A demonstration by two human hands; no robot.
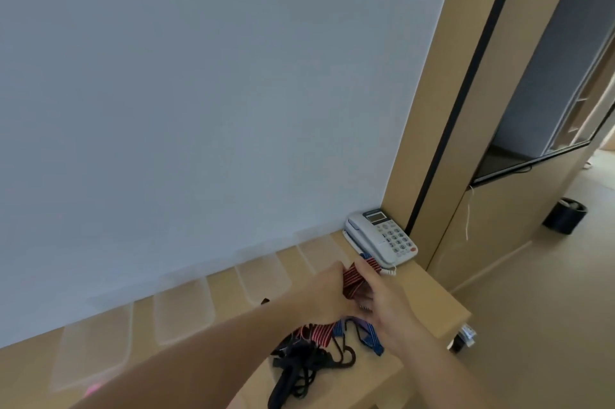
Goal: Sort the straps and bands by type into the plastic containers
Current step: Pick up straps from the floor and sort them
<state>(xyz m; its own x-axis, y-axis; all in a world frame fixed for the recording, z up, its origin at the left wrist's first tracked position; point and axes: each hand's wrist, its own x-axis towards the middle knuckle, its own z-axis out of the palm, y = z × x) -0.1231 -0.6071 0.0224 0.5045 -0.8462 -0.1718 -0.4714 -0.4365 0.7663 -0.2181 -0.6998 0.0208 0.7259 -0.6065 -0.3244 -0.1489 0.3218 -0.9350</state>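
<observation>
Straps and bands sit in a tangled pile (319,352) on the wooden counter (429,302), near its right end, just below both hands. Pile has black cords, black hooks, red-and-white striped bands and blue striped bands. One red striped strap (353,278) is lifted above the pile, held between both hands. Left hand (327,292) comes in from lower left, fingers curled around the strap's left side. Right hand (387,300) comes in from lower right, fingers closed on the strap's right side, back of hand facing camera. Upper end of the strap shows a bit of blue just in front of the phone. Four clear plastic containers (179,315) stand in a row along the white wall (199,92), blurry, running from far left toward the hands; contents cannot be told. Something pink (93,389) lies by the leftmost container, too blurred to identify. White desk phone (382,235) sits at the counter's back right corner. Black bin (565,215) stands on the floor, well apart to the right.
</observation>
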